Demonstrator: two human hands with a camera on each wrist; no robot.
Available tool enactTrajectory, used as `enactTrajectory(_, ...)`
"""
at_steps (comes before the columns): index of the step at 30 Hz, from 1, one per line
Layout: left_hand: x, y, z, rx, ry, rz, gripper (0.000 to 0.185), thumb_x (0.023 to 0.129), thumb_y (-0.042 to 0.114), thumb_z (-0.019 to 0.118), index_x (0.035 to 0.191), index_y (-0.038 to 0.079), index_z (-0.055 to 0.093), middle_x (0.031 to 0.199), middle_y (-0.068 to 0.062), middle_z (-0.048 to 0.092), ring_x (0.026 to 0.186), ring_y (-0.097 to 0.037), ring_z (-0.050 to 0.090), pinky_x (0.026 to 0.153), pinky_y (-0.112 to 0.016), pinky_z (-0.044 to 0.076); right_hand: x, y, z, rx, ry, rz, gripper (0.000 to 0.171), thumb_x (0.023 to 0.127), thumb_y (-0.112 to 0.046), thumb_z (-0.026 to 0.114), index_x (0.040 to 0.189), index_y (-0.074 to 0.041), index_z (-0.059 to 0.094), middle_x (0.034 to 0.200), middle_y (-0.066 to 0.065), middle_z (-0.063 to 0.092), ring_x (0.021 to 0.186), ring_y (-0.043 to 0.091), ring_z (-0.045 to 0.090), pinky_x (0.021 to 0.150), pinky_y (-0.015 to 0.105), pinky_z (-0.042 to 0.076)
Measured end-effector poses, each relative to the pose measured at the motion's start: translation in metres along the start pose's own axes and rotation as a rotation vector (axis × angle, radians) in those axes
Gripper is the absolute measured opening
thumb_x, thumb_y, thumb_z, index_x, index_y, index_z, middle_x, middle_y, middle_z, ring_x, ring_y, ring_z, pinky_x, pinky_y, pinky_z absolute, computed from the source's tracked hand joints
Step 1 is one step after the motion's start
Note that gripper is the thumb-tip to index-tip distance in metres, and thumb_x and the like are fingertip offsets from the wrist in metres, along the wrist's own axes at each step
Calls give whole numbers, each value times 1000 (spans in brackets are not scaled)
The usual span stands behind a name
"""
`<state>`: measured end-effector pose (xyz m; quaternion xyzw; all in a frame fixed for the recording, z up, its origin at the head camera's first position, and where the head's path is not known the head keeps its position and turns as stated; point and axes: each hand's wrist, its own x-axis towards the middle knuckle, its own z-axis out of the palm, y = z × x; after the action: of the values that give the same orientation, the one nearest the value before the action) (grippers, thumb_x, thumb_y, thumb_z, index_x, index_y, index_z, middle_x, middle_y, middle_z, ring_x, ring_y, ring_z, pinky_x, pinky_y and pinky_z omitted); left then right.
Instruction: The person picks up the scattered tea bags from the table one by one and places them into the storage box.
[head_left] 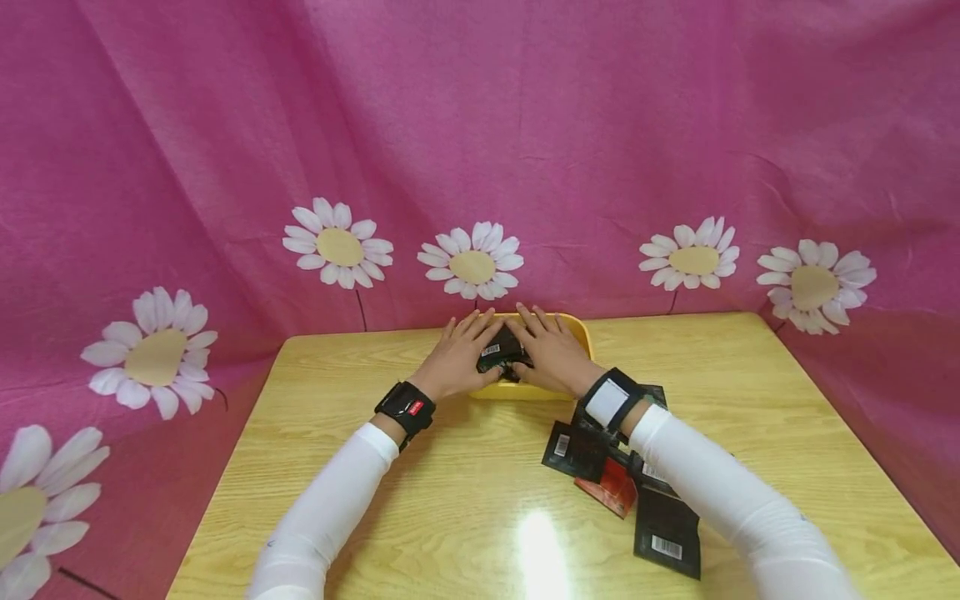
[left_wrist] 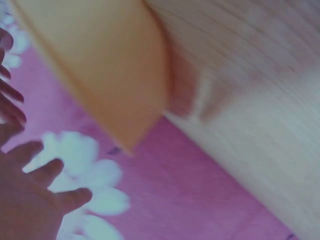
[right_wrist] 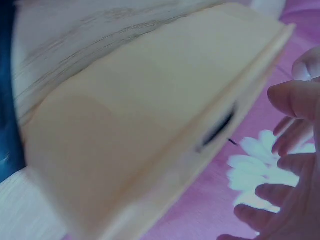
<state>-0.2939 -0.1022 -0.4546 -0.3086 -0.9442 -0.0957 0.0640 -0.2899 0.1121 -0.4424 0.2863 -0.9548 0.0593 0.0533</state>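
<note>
Head view is showing us pressing a bunch of dark packets (head_left: 504, 348) down into the yellow tray (head_left: 581, 333) at the table's (head_left: 450, 467) far edge. Our left hand (head_left: 457, 358) and right hand (head_left: 551, 354) are lying over the bunch, fingers nearly straight, thumbs seemingly tucking under its near edge. We are judging it best to keep pressure even so nothing springs out. More loose packets (head_left: 637, 500) are waiting under our right forearm.

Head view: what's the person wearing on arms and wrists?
Long white sleeves on both arms. The left wrist has a black band with a small red tag; the right wrist has a black band with a white panel. Both hands are bare: left hand, right hand.
</note>
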Motion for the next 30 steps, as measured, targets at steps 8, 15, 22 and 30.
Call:
enactTrajectory(8, -29, 65, -1, 17, -36, 63, 110, 82, 64, 66, 160, 22, 1, 167, -6, -4, 153, -37, 7, 118, -66, 15, -74, 3, -15, -68, 114, -31, 90, 84, -48, 72, 155, -11, 30, 163, 16, 22, 148, 43, 23, 114, 65, 25)
enactTrajectory(15, -40, 103, 21, 49, -163, 97, 119, 74, 75, 66, 158, 28, -5, 167, -1, -9, 152, -41, 6, 116, -68, 14, -124, 5, -3, -124, 40, 16, 99, 73, -67, 73, 153, -21, 38, 164, 17, 19, 145, 52, 22, 105, 75, 28)
enactTrajectory(22, -42, 115, 36, 73, -230, 98, 122, 70, 75, 69, 160, 19, 8, 167, -6, 1, 153, -39, 5, 118, -65, 11, -146, 6, 17, -59, -88, 81, 108, 69, -76, 69, 156, -29, 27, 165, 15, 16, 147, 49, 20, 106, 75, 27)
enactTrajectory(30, -43, 130, 46, 56, -269, 212, 108, 79, 65, 69, 156, 6, 22, 163, -12, 23, 152, -24, 22, 122, -45, 23, -160, 1, 26, 4, -160, 106, 100, 73, -71, 69, 153, -19, 37, 161, 16, 27, 144, 42, 34, 108, 65, 34)
